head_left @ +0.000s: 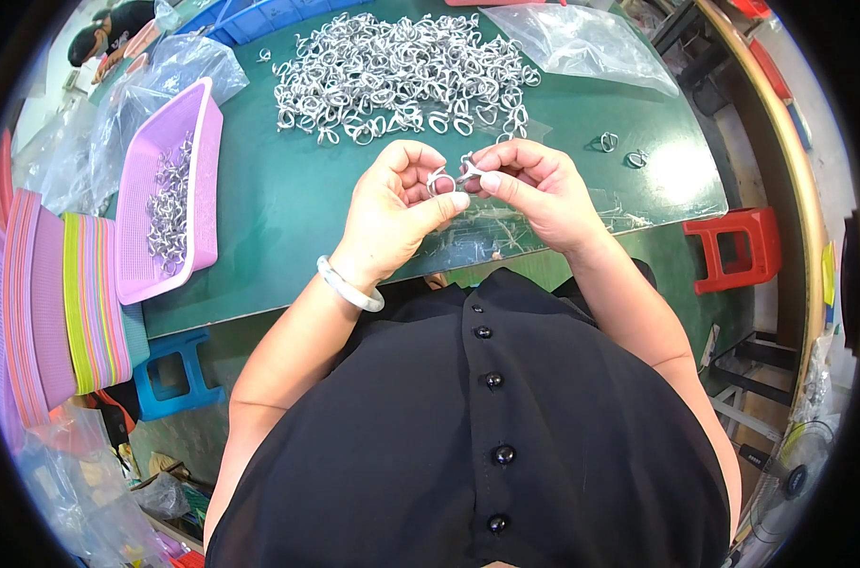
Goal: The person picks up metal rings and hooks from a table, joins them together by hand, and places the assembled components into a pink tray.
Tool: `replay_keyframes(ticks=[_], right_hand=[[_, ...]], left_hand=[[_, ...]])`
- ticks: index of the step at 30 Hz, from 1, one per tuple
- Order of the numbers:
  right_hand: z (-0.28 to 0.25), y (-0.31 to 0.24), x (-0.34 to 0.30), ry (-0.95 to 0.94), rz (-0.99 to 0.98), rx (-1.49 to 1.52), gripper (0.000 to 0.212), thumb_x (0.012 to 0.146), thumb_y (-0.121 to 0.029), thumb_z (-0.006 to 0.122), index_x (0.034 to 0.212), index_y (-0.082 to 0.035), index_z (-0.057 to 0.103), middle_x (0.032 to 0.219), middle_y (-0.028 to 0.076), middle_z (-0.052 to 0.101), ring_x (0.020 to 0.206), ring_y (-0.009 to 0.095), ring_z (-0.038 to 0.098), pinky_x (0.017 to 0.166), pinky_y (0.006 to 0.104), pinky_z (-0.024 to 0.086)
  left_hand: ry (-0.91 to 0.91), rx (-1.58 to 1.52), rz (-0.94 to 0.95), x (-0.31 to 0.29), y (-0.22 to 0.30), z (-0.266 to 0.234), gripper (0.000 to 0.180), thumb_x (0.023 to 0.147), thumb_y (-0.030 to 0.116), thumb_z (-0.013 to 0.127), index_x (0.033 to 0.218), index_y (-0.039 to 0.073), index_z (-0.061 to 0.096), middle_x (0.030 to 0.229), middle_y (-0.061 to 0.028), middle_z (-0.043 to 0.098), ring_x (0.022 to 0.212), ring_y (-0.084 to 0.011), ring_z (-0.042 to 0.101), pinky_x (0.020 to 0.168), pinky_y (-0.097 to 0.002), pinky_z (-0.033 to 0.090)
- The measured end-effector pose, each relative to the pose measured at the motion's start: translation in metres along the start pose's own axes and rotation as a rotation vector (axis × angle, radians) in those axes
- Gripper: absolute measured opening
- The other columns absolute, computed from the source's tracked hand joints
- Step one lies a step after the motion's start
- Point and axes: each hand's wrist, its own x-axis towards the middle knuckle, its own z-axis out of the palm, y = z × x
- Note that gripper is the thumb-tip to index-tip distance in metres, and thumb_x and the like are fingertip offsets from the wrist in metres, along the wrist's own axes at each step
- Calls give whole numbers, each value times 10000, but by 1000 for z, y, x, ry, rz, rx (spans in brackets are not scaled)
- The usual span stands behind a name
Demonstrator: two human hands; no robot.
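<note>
My left hand, with a pale bangle on its wrist, pinches a small silver metal ring between thumb and fingers. Close beside it, my right hand grips another silver metal piece that looks like the same kind of ring. The two pieces nearly meet over the near edge of the green table; whether they touch I cannot tell. Beyond my hands lies a wide heap of silver rings. Two loose rings sit off to the right.
A tilted pink plastic basket holding more metal pieces stands at the left, next to stacked coloured baskets. Clear plastic bags lie on the table, near a blue tray. Red and blue stools flank me. A person works far left.
</note>
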Motion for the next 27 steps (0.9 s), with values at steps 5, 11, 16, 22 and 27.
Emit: replay_keyframes(ticks=[5, 11, 16, 22, 27], right_hand=[[0, 0, -1, 5, 21, -3, 136, 792, -47, 622, 909, 15, 590, 898, 46, 613, 801, 73, 563, 716, 208, 462], [1, 1, -2, 1, 22, -13, 124, 798, -50, 615, 905, 9, 594, 916, 45, 610, 806, 71, 556, 715, 208, 456], [3, 2, -2, -14, 26, -44, 113, 800, -47, 610, 901, 3, 597, 920, 42, 609, 811, 68, 544, 721, 209, 447], [2, 6, -3, -10, 29, -58, 114, 801, -36, 607, 905, 5, 587, 899, 30, 600, 803, 62, 538, 714, 202, 443], [4, 7, -3, -3, -16, -136, 115, 806, -46, 603, 909, 2, 582, 879, 20, 593, 791, 55, 533, 710, 202, 444]], left_hand=[[-7, 34, 72, -2, -9, -2, 326, 734, -48, 643, 1010, 28, 486, 853, -31, 550, 766, -82, 544, 654, -220, 503], [45, 174, 257, -7, -12, 2, 301, 761, -42, 616, 1028, 22, 494, 853, -13, 527, 776, -65, 511, 617, -184, 449], [100, 368, 330, -8, -10, 4, 300, 750, -16, 640, 1031, 10, 539, 804, 8, 510, 690, -41, 478, 579, -173, 424], [113, 668, 322, -7, 0, 6, 287, 710, 18, 684, 986, 26, 607, 735, 32, 506, 588, -21, 443, 522, -162, 397], [104, 733, 309, -7, 1, 6, 311, 698, 32, 699, 995, 33, 608, 715, 36, 506, 572, -18, 433, 512, -163, 393]])
